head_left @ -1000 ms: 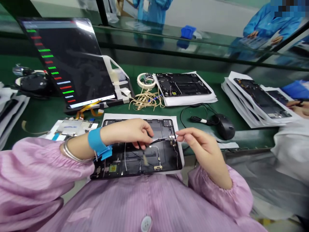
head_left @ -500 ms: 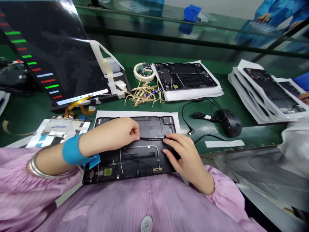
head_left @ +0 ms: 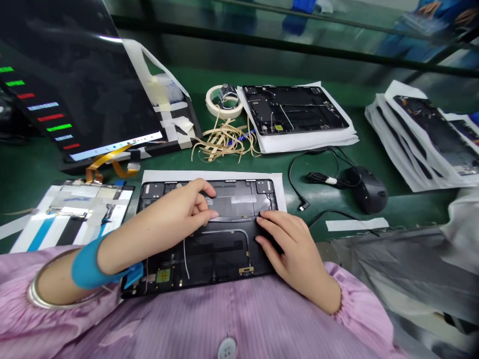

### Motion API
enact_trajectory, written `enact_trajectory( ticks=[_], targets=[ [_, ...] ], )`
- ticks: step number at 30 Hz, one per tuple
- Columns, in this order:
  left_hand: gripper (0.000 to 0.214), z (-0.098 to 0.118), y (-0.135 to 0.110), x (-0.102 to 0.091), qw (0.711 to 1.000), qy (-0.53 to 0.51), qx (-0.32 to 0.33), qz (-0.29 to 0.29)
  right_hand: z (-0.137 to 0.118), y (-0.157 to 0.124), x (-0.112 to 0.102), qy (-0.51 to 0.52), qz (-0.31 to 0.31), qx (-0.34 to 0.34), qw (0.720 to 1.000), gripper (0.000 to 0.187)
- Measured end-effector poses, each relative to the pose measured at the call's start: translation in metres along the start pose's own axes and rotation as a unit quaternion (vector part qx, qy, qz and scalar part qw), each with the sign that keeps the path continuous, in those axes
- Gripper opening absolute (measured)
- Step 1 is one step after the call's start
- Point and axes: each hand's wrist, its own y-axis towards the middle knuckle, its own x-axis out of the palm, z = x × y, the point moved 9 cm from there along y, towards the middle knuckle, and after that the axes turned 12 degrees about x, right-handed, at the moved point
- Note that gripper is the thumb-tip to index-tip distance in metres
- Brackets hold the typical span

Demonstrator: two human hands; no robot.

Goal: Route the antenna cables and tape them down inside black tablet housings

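In front of me lies an opened black tablet housing [head_left: 220, 257], inner side up, with small boards and thin wires inside. A narrow dark strip [head_left: 234, 219], perhaps a flat cable, runs across its middle. My left hand [head_left: 196, 204] wears a blue wristband [head_left: 90, 262]; its thumb tip touches the left part of the strip, and the index finger is lifted apart from the thumb. Spread over the right side of the housing, my right hand [head_left: 288, 247] rests its fingertips at the strip's right end. The strip's ends are partly hidden by the fingers.
A lit screen [head_left: 82, 75] leans at the left, joined by orange ribbon cables to a board assembly [head_left: 80, 199]. Behind are a tape roll [head_left: 213, 102], tan strips [head_left: 224, 142] and another housing [head_left: 299, 117]. A mouse [head_left: 368, 189] and stacked housings [head_left: 404, 149] are right.
My left thumb and index finger have parted, letting go of the strip's left part, which now lies along the housing. My right fingertips stay at its right end. The view has shifted slightly.
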Motion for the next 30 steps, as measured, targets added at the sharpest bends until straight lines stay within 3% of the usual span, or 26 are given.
enact_trajectory(
  ticks=[4,8,15,30],
  targets=[
    [0.036,-0.011,0.000,0.001,0.998,-0.052,0.001,0.030,-0.004,0.002,0.003,-0.035,-0.029,0.000,0.999,0.038],
    [0.036,-0.013,0.002,0.003,0.999,-0.026,0.013,0.034,-0.008,0.004,0.008,-0.092,-0.056,-0.004,0.994,0.054],
    [0.030,-0.009,0.003,0.000,0.998,0.048,0.029,0.040,-0.011,0.004,0.013,-0.127,-0.069,-0.009,0.990,0.053],
    [0.028,-0.010,0.004,0.001,0.997,0.059,0.034,0.042,-0.012,0.004,0.013,-0.135,-0.068,-0.013,0.988,0.051]
  ],
)
